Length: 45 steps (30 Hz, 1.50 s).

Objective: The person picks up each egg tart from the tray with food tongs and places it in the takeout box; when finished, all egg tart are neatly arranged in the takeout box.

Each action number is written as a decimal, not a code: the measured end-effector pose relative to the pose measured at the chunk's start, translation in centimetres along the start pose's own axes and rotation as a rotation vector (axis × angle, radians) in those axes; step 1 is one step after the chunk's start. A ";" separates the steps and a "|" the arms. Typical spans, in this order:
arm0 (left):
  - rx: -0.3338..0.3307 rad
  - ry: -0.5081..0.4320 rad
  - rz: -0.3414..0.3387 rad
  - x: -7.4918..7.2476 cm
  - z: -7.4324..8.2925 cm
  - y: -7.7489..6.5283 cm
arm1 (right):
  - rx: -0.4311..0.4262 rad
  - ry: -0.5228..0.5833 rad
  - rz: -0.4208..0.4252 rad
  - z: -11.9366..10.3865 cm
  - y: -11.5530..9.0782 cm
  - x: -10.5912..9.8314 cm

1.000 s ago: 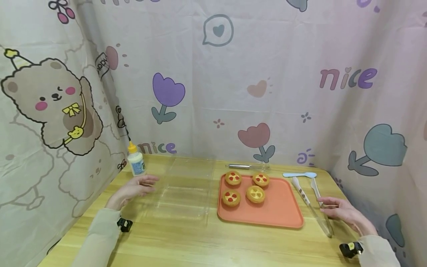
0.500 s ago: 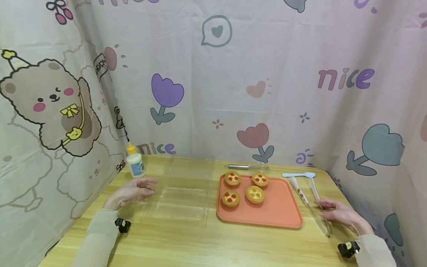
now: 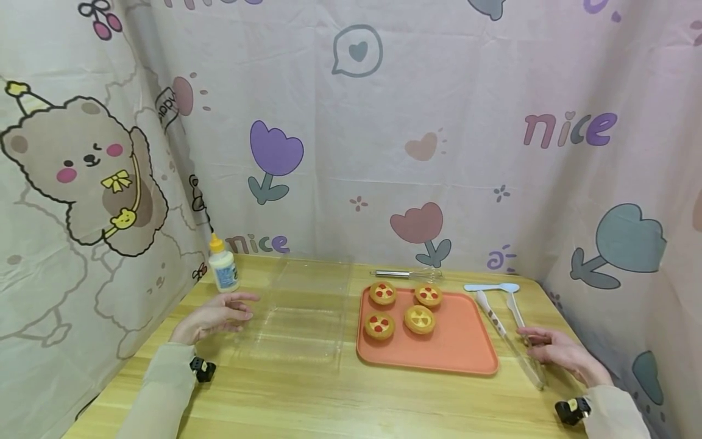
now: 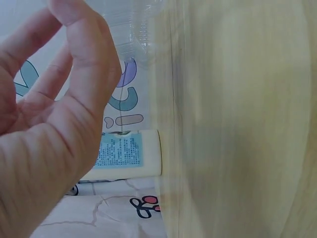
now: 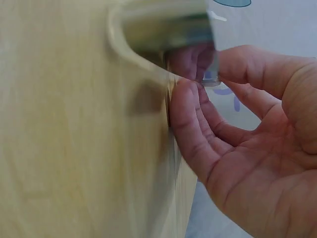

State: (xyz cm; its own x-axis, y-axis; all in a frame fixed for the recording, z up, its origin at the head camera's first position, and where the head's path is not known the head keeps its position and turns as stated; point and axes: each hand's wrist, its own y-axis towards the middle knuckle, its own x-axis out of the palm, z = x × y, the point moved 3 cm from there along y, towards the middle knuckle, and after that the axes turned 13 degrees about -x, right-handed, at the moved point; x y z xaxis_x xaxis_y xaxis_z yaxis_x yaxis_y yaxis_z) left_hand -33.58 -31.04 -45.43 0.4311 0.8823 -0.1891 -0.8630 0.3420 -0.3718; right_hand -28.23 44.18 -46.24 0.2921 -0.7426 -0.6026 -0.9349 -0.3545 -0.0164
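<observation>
My right hand (image 3: pixel 559 352) is at the table's right side, thumb and fingers on either side of one arm of the tongs (image 3: pixel 492 316). These have white printed ends and metal arms; their shiny bend fills the top of the right wrist view, fingertips at its edge. On the left, my left hand (image 3: pixel 216 316) has its fingers loosely bent and holds nothing. It is between a white bottle (image 3: pixel 223 272) with a yellow nozzle cap and an open clear plastic container (image 3: pixel 298 312). An orange tray (image 3: pixel 457 347) to the right of the container carries several small tarts (image 3: pixel 420 320).
Behind the tray lies a whisk (image 3: pixel 392 274) with a metal handle. A pale blue spoon (image 3: pixel 490 287) lies at the back right, above the tongs. The wooden table (image 3: pixel 307 402) is bordered at the back and sides by a printed curtain (image 3: pixel 340 122).
My right hand has shifted slightly left, and the tongs have shifted a little with it. The left hand and the tray's tarts look the same.
</observation>
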 end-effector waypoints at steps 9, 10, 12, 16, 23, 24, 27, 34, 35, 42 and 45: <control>-0.014 0.003 0.019 0.3 0.0 -0.1 | 0.055 0.163 0.102 0.6 0.2 0.7; -0.016 0.002 0.020 0.3 0.0 -0.1 | 0.048 0.143 0.114 0.6 0.1 0.7; -0.016 0.001 0.021 0.3 0.0 -0.1 | 0.027 0.092 0.134 0.5 0.1 0.5; -0.016 -0.003 0.020 0.3 0.0 -0.1 | -0.004 0.047 0.190 0.4 0.0 0.3; -0.017 -0.004 0.015 0.1 0.0 -0.1 | -0.076 -0.043 0.258 0.1 0.0 0.1; -0.018 -0.002 0.017 0.1 0.0 -0.1 | -0.079 -0.043 0.266 0.0 0.1 0.1; -0.020 0.001 0.021 0.1 0.1 -0.1 | -0.070 -0.053 0.292 -0.3 0.3 0.2; -0.026 0.012 0.022 0.1 0.3 0.0 | -0.031 0.014 0.302 -1.1 0.8 0.8; -0.027 0.010 0.023 0.1 0.3 0.0 | -0.032 0.031 0.300 -1.2 0.8 0.9; -0.009 0.011 0.008 0.1 0.5 0.0 | -0.076 -0.004 0.290 -1.3 1.2 1.3; -0.019 0.000 0.016 0.2 0.3 0.0 | -0.086 0.000 0.273 -1.5 1.5 1.5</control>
State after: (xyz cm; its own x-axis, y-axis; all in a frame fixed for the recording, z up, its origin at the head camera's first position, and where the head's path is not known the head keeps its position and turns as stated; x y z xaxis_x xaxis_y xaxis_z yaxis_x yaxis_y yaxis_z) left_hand -33.56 -30.81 -45.15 0.4175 0.8875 -0.1950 -0.8646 0.3219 -0.3858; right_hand -28.86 41.72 -45.98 0.0315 -0.8171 -0.5756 -0.9584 -0.1882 0.2146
